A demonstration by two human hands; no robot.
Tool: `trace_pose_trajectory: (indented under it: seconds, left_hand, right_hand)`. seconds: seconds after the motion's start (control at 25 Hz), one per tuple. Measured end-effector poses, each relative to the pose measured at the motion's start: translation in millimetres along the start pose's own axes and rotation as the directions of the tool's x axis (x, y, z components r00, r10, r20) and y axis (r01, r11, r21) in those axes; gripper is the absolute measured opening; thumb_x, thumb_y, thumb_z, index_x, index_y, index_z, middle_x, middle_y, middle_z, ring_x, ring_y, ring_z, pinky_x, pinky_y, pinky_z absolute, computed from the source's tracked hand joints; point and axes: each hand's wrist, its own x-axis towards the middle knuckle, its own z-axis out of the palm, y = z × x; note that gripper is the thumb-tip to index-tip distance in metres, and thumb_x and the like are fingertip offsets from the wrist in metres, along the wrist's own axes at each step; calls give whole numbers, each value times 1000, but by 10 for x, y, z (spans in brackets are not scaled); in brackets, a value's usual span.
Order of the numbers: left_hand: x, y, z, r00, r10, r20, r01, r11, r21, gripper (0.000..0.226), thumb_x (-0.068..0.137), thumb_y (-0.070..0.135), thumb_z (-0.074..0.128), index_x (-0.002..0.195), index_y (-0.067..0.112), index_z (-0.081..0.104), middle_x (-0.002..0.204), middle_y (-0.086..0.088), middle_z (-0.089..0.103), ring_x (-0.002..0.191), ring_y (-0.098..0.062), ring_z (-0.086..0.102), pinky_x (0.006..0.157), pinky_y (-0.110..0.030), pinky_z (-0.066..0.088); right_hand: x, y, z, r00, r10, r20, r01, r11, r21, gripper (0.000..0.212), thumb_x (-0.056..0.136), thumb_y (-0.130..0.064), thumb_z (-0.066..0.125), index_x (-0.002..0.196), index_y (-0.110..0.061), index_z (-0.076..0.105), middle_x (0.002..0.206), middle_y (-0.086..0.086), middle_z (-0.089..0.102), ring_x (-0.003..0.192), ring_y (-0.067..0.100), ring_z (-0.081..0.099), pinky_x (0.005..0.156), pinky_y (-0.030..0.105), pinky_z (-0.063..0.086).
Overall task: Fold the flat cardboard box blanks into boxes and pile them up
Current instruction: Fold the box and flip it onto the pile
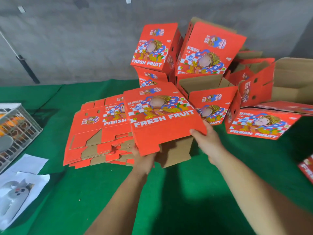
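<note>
a: where is the box blank (162,116) now?
b: it is lifted, tilted, above the stack of flat blanks (100,133) on the green cloth (67,192).
a: and the hands?
b: left hand (144,158) grips its near edge, right hand (206,138) grips the right corner. folded boxes (203,53) are piled behind.

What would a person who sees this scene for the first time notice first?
Most striking is the bright red box in the centre, marked FRESH FRUIT, which the left hand and right hand hold by its near edge. Behind it and to the right, a loose pile of folded boxes leans against the grey wall. Left of the hands, a stack of flat blanks lies on the green cloth.
</note>
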Motion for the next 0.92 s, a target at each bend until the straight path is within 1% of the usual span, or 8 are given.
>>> trace_pose_trajectory:
  seconds: [0.12,0.2,0.28,0.4,0.52,0.6,0.84,0.92]
  left_hand:
    - [-249,91,338,991,-128,45,133,983,-124,70,90,63,65,134,16,38,123,-1,56,103,-16,58,81,-35,48]
    - [-425,68,604,980,-163,111,171,983,-63,55,100,49,60,134,21,27,132,4,48,117,-16,54,100,-38,46]
    - [-565,58,817,955,-181,236,202,977,-68,65,98,46,66,140,24,22,141,-1,43,122,-20,59,103,-42,52]
    - [-526,124,748,887,-300,351,330,944,-26,62,89,57,66,132,29,32,122,4,62,97,-20,72,76,-31,55]
    - [-283,187,525,968,-225,108,233,970,-72,61,86,32,67,136,5,45,81,4,69,71,-17,60,61,-30,46]
    - [-54,335,447,982,-167,-93,150,975,-166,45,97,20,59,139,9,47,108,-7,71,98,-26,67,83,-38,53]
    - [295,776,573,972,200,-120,-205,978,-32,16,97,9,60,99,25,64,97,0,71,92,-26,67,73,-24,54]
    - [377,785,567,945,306,-115,-295,950,101,20,96,17,65,116,18,66,113,-4,69,109,-27,63,93,-36,54]
  right_hand:
    - [-108,-124,147,981,188,-53,-159,927,340,102,85,-33,84,158,-54,16,135,0,43,106,29,65,83,45,61]
    - [-159,-162,295,967,256,-6,-222,848,481,110,83,-29,87,161,-41,10,139,3,56,108,35,68,84,51,60]
    - [-184,-165,359,973,190,-128,-139,934,328,104,81,-28,87,158,-31,17,148,14,51,117,34,62,96,52,54]
    - [-94,-245,168,987,33,-154,-8,987,161,112,86,-25,83,163,-31,2,149,-1,46,125,26,55,112,43,41]
    - [30,-389,-203,984,-112,-141,123,990,68,111,90,-5,77,164,-16,-6,128,-24,39,115,0,49,94,11,37]
    - [70,-506,-383,966,-242,-96,232,967,-106,86,91,1,74,156,-6,18,114,-25,40,105,-6,54,80,2,34]
    - [165,-1126,-844,849,-466,251,529,756,-385,70,93,-2,71,148,-10,29,130,1,56,115,11,57,99,17,40]
    - [187,-1256,-900,811,-409,418,585,583,-564,65,91,-12,76,145,-11,40,131,4,60,119,21,59,103,32,43]
